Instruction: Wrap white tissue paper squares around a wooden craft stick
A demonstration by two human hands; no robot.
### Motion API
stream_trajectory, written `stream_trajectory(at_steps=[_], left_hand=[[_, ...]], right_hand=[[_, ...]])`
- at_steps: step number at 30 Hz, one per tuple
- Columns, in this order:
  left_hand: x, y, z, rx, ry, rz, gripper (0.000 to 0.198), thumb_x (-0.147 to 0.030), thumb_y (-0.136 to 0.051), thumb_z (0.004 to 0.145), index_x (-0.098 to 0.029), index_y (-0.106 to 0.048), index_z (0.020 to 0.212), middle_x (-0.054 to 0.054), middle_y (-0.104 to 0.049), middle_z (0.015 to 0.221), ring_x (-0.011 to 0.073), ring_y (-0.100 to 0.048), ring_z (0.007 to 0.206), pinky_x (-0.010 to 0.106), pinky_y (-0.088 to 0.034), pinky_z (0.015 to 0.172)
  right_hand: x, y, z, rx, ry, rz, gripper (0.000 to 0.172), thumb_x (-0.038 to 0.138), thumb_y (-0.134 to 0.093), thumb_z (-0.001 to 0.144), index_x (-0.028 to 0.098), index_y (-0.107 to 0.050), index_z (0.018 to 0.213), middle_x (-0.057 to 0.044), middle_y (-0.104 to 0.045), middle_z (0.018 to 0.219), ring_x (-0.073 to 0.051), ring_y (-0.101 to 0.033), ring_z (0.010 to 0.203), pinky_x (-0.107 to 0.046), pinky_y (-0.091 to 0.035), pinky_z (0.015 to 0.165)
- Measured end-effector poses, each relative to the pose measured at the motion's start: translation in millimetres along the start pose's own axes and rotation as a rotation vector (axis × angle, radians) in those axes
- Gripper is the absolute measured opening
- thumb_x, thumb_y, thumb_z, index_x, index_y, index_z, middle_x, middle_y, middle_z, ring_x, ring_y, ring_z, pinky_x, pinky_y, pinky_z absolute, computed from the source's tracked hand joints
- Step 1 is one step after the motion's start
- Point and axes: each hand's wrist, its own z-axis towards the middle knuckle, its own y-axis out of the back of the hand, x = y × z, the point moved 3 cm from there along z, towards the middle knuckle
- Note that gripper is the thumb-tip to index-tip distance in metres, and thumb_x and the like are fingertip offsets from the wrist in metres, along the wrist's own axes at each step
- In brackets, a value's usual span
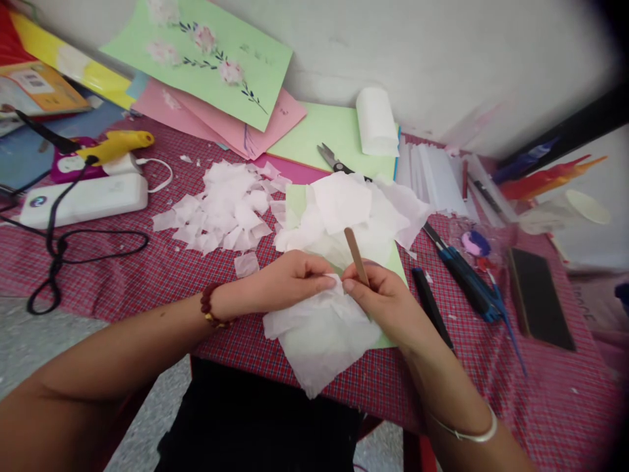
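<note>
Between my two hands hangs a thin white sheet of tissue paper (322, 341), over the table's front edge. My left hand (299, 280) pinches its top edge between thumb and finger. Right beside it, my right hand (381, 295) is closed on the same edge, and a flat wooden stick (356, 254) stands up out of its fingers. Just beyond the hands, more white tissue sheets (344, 203) lie on a light green sheet of paper (399, 278). To the left of them is a heap of small torn tissue pieces (223, 206).
At the left are a yellow glue gun (122, 145), a white power bank (86, 198) and a looped black cable (61, 242). A green card with paper flowers (211, 65) leans at the back. Scissors (335, 159), a paper roll (377, 121), blue-handled pliers (464, 275) and a phone (540, 295) lie around.
</note>
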Motion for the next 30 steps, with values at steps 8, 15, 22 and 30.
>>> stream_trajectory(at_steps=[8,15,22,30], left_hand=[[3.7,-2.0,-0.7,-0.026,0.014,-0.041,0.018,-0.027,-0.057,0.080,-0.013,-0.058,0.067,-0.002,-0.049,0.062,0.0085,-0.043,0.060,0.019,-0.033,0.053],[3.3,-1.3,0.1,-0.097,0.033,0.000,0.016,-0.026,-0.058,0.078,-0.014,-0.057,0.069,-0.003,-0.050,0.061,0.0080,-0.043,0.058,0.020,-0.034,0.053],[-1.1,14.5,-2.0,-0.360,0.018,0.096,0.012,-0.024,-0.062,0.074,-0.015,-0.058,0.081,-0.002,-0.056,0.071,0.0090,-0.048,0.063,0.020,-0.038,0.056],[4.1,1.8,0.6,-0.086,0.065,-0.195,0.014,-0.026,-0.061,0.078,-0.012,-0.062,0.078,-0.002,-0.057,0.065,0.0067,-0.047,0.059,0.018,-0.036,0.054]], right_hand=[[0.9,-3.9,0.9,0.042,-0.004,0.031,0.021,0.037,-0.065,0.079,0.018,-0.057,0.074,0.004,-0.042,0.061,-0.007,-0.033,0.051,-0.020,-0.024,0.043],[-2.8,-3.7,1.1,0.034,-0.035,0.045,0.021,0.036,-0.063,0.079,0.018,-0.056,0.072,0.005,-0.039,0.057,-0.007,-0.030,0.048,-0.021,-0.020,0.042],[-2.0,1.7,0.1,-0.034,-0.055,0.059,0.014,0.031,-0.062,0.079,0.019,-0.054,0.075,0.007,-0.035,0.056,-0.006,-0.026,0.047,-0.022,-0.017,0.043],[-0.8,-0.5,1.1,-0.027,0.028,-0.048,0.012,0.028,-0.062,0.079,0.020,-0.054,0.074,0.006,-0.036,0.061,-0.008,-0.029,0.051,-0.023,-0.021,0.045]])
